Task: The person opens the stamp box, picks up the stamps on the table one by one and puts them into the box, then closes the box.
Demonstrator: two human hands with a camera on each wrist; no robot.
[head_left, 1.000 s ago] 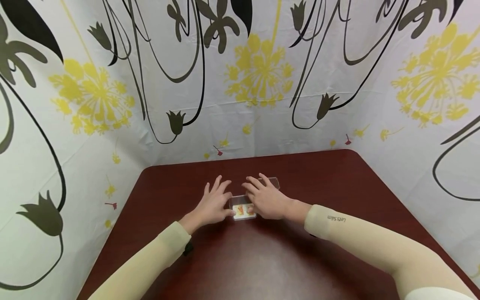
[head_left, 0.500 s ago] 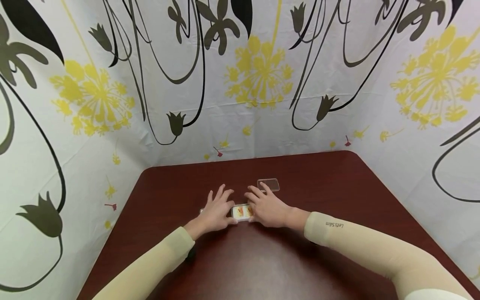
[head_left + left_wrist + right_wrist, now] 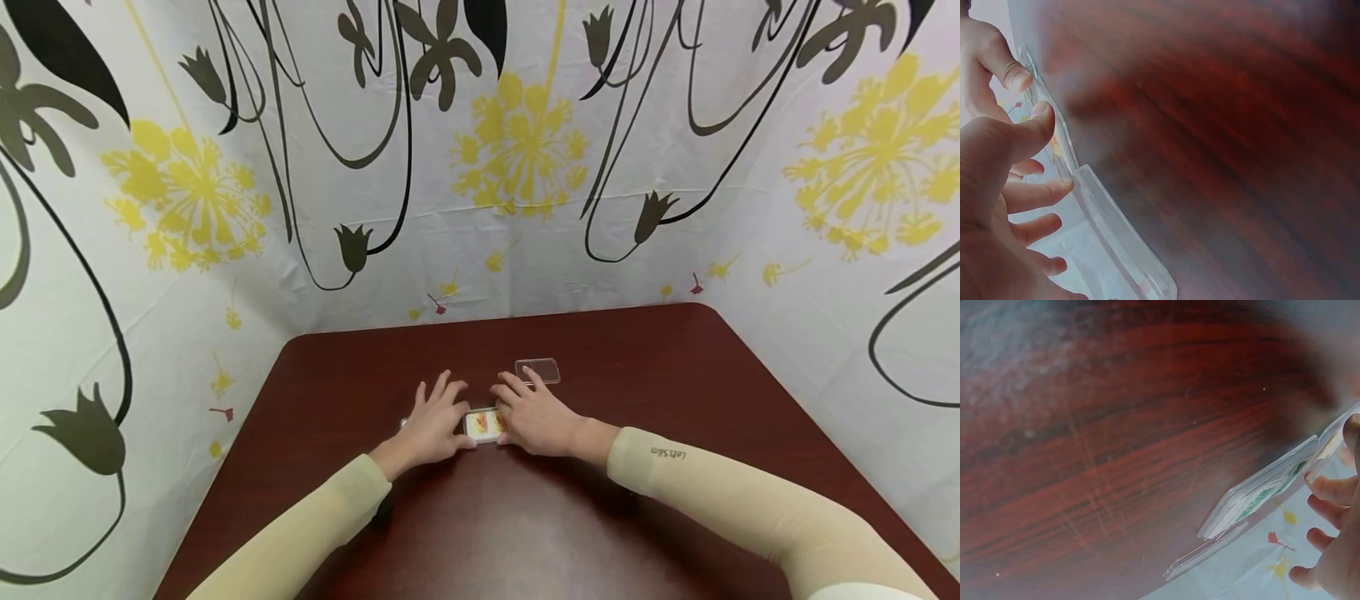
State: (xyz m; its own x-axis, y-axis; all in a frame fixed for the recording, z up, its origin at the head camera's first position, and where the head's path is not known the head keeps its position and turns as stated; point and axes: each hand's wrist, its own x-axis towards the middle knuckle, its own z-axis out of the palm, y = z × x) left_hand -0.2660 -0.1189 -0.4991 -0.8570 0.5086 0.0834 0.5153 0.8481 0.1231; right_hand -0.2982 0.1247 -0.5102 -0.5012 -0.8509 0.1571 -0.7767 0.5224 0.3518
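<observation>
A flat clear plastic case (image 3: 482, 425) lies on the table between the two hands, with small orange-and-white pictures showing inside. My left hand (image 3: 430, 427) holds its left end between thumb and index finger, the other fingers spread. At the opposite end my right hand (image 3: 542, 421) grips it the same way and covers part of it. Beside the left hand, in the left wrist view, lies another clear plastic piece (image 3: 1124, 234). The right wrist view shows a clear case with a green-and-white print (image 3: 1263, 489), mostly hidden by the right hand in the head view.
A thin clear lid (image 3: 542, 372) lies behind the right hand. The dark red table (image 3: 495, 517) has a white floral-printed curtain (image 3: 480, 250) along its back and sides. Something dark (image 3: 383, 506) shows under the left forearm.
A second ago a clear part stood behind the pictures; now the case looks flat and compact. Both hands have come slightly nearer, uncovering more of the lid. Almost nothing moved in the last half second.
</observation>
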